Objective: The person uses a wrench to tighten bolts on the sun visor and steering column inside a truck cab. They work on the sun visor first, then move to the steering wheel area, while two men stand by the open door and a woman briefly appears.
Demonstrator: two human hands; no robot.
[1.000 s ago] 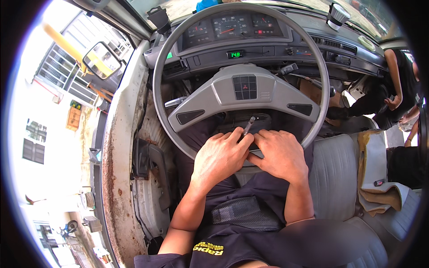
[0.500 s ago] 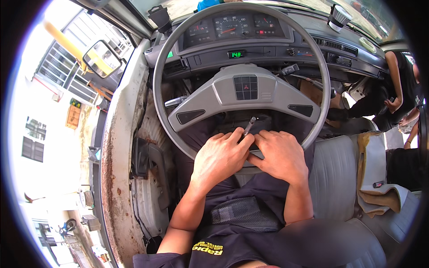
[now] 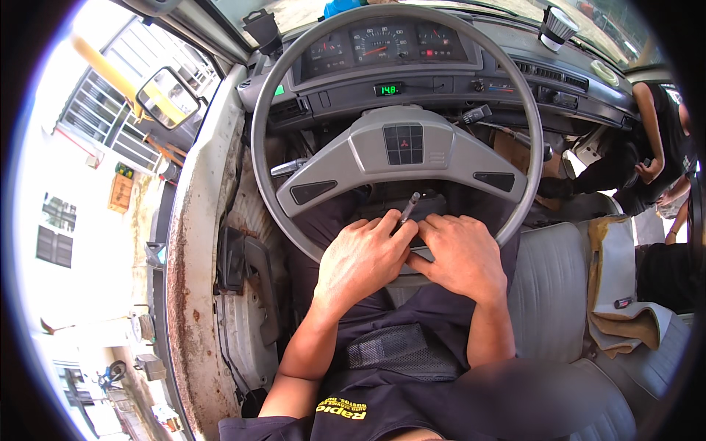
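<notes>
Both my hands rest side by side on the lower rim of a grey steering wheel [image 3: 368, 151], backs up and fingers curled over it. From between the thumb and fingers of my left hand [image 3: 365, 253] a slim pen-like stick [image 3: 411, 206] with a clear tip points up toward the hub. My right hand [image 3: 465, 257] lies close against the left, its thumb pointing inward at the left hand; its fingertips are hidden. Above the wheel hub, the instrument panel [image 3: 382, 45] and a small green-lit display [image 3: 388, 89] show through the wheel.
A worn, rusty door sill [image 3: 190, 294] runs along my left, below a side mirror [image 3: 169, 95]. To the right are a grey seat [image 3: 548, 287] and a folded grey cover [image 3: 616, 272]. A cup-shaped object [image 3: 557, 29] stands on the dashboard. Another person [image 3: 651, 147] is at far right.
</notes>
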